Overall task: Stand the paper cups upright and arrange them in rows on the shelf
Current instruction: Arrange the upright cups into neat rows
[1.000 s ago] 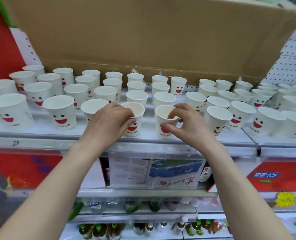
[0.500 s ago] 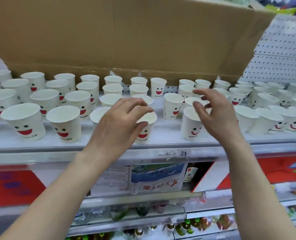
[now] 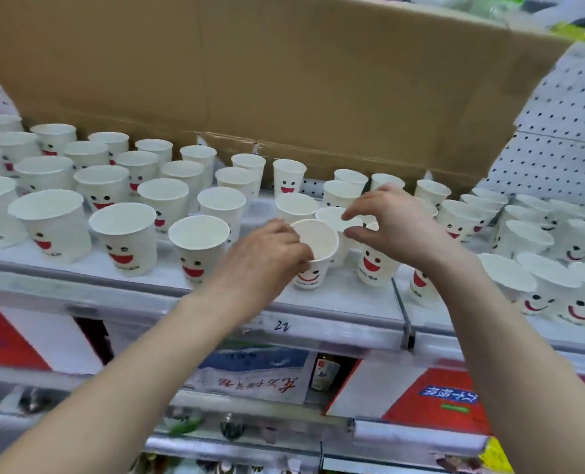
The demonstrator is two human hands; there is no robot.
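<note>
Several white paper cups with red smiley faces stand upright in rows on the white shelf (image 3: 339, 295). My left hand (image 3: 263, 261) grips the left side of a front-row cup (image 3: 315, 248), which leans slightly toward me. My right hand (image 3: 390, 224) hovers over the cup behind it (image 3: 332, 213), thumb and forefinger apart around its rim; whether they touch it is unclear. Another smiley cup (image 3: 375, 268) stands under my right palm, partly hidden.
A large cardboard sheet (image 3: 284, 73) leans against the back of the shelf. White pegboard (image 3: 557, 138) is at the right. A metal divider (image 3: 402, 313) splits the shelf front. Lower shelves hold boxes, papers and bottles.
The view has swung right. My left hand closed on the front cup and tipped it. My right hand came down and left from the back cups to the cup behind it.
</note>
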